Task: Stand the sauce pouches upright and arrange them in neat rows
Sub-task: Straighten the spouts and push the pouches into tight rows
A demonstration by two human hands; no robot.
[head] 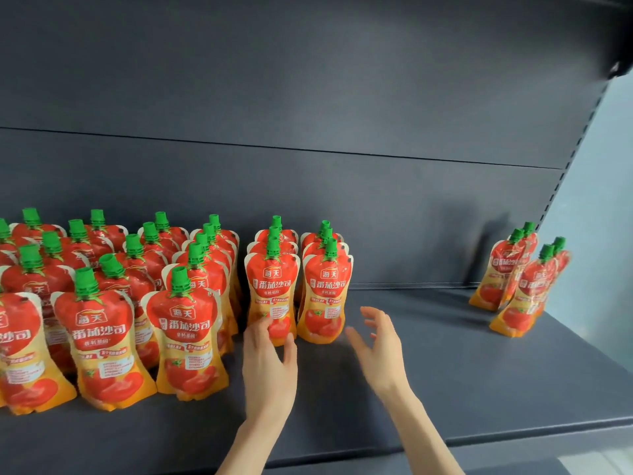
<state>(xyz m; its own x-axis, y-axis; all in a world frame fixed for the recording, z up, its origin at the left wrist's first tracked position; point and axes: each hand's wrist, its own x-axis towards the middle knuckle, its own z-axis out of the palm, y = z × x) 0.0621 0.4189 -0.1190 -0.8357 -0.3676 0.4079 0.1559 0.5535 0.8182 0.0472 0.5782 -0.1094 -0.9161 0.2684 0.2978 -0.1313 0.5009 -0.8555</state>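
My left hand [270, 359] grips the base of an upright sauce pouch [272, 286] on the shelf [452, 378], packed rows [102, 332] standing left of it, a neighbouring pouch [324, 296] just right of it, and my right hand [378, 347] (fingers spread, holding nothing) farther right.

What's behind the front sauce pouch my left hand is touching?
Two more pouches stand in file behind that front pouch; only their green caps and red shoulders show. Their lower bodies are covered.
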